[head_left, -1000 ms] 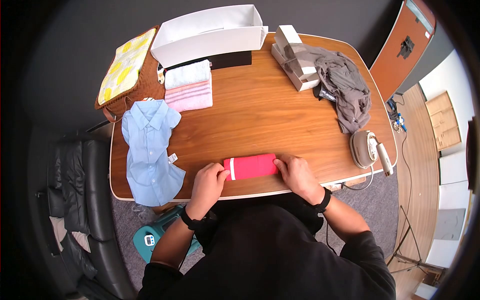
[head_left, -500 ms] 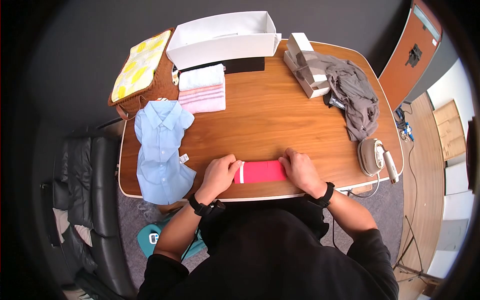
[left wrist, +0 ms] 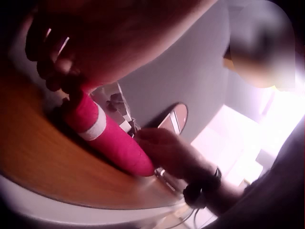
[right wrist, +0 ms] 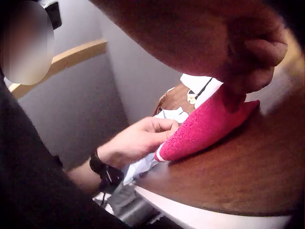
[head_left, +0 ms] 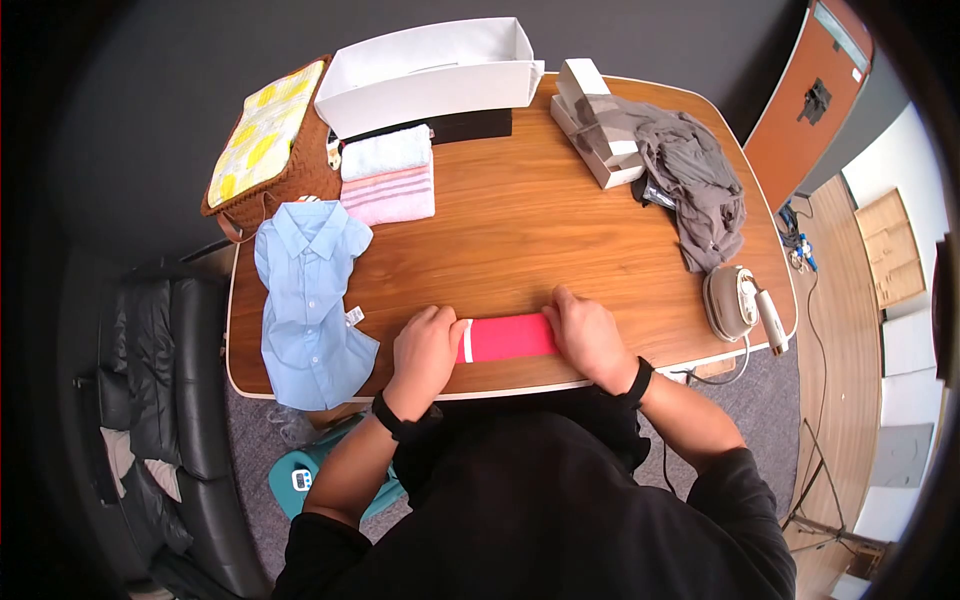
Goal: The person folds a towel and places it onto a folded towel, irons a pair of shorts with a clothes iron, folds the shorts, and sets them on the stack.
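A bright pink-red towel (head_left: 512,338), rolled or folded into a compact bundle with a white stripe near its left end, lies by the table's near edge. My left hand (head_left: 424,352) grips the left end, beside the stripe. At the opposite end my right hand (head_left: 590,342) holds on, its thumb and fingers about the cloth. Seen from the left wrist, the towel (left wrist: 116,145) looks like a thick roll close over the wood. Its fuzzy side (right wrist: 198,129) shows in the right wrist view. My fingers hide both tips.
To the left lies a light blue shirt (head_left: 312,320); behind it are folded towels (head_left: 388,200) and a woven basket (head_left: 300,170). A white bin (head_left: 430,95) stands at the back. Rightward are white boxes (head_left: 600,150), a grey garment (head_left: 700,170) and a corded appliance (head_left: 730,300).
Both hands have shifted their hold, with the fingers now wrapped further over the towel's ends. The towel stays in about the same spot; the head view has swayed slightly.
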Demonstrator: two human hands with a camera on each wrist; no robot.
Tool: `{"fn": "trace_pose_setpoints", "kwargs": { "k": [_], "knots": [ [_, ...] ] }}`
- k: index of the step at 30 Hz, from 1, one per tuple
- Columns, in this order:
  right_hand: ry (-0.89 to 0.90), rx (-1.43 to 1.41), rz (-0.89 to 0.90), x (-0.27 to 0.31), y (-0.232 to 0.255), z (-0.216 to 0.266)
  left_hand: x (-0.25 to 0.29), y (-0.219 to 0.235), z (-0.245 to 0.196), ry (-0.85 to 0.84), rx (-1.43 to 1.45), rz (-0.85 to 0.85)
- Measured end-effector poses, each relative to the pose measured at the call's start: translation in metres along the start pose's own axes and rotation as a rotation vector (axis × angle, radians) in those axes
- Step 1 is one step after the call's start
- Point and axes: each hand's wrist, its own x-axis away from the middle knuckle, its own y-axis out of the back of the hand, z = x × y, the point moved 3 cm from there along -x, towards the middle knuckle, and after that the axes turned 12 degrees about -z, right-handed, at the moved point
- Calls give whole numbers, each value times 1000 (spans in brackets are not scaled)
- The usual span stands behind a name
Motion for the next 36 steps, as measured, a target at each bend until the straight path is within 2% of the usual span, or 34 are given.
{"fn": "trace_pose_setpoints", "kwargs": {
  "k": [1, 2, 3, 4, 5, 6, 7, 8, 11, 13, 15, 21, 23, 24, 25, 27, 28, 30, 31, 34, 36],
  "knots": [
    [-3, 1, -3, 3, -1, 3, 2, 4, -11, -67, -147, -35],
    [130, 35, -92, 8, 1, 10, 5, 8, -22, -133, -293, -69],
    [265, 69, -180, 16, 2, 16, 10, 8, -31, -133, -291, -67],
    [307, 91, -52, 24, -2, 19, 15, 9, -43, -264, -300, -81],
    [308, 90, -52, 32, -2, 23, 21, 8, -51, -395, -308, -95],
    [464, 127, -80, 42, -3, 30, 26, 6, -53, -394, -310, -94],
    [620, 163, -108, 51, -3, 35, 31, -1, -52, -383, -270, 34],
    [600, 199, 22, 56, -17, 27, 36, -7, -50, -372, -229, 165],
    [690, 235, 57, 51, -16, 18, 40, -16, -39, -312, -201, 220],
    [691, 210, 83, 50, -15, 14, 46, -18, -30, -302, -192, 229],
    [703, 192, 94, 48, -15, 14, 49, -19, -25, -344, -186, 162],
    [655, 90, 63, 55, -12, 5, 58, -11, -15, -348, -215, 121],
    [534, 74, 77, 57, -7, -5, 64, -6, -10, -340, -214, 94],
    [513, 14, -19, 55, -2, -8, 66, -5, -8, -333, -207, 75],
    [512, 20, -23, 52, 1, -8, 69, -4, -5, -338, -203, 71],
    [204, -216, -87, 41, 9, -13, 72, -1, -1, -300, -140, -49],
    [206, -212, -90, 34, 12, -11, 70, -3, 0, -303, -138, -53],
    [50, -185, 32, 19, 12, -9, 62, -5, 8, -117, 25, -97],
    [-28, -171, 92, 16, 10, -8, 56, -6, 7, -118, 26, -100],
    [24, -32, 62, 13, -7, -4, 33, -6, 4, -169, 8, -159],
    [16, -85, 107, 12, -10, -5, 23, -6, 4, -176, 42, -107]
  ]
}}
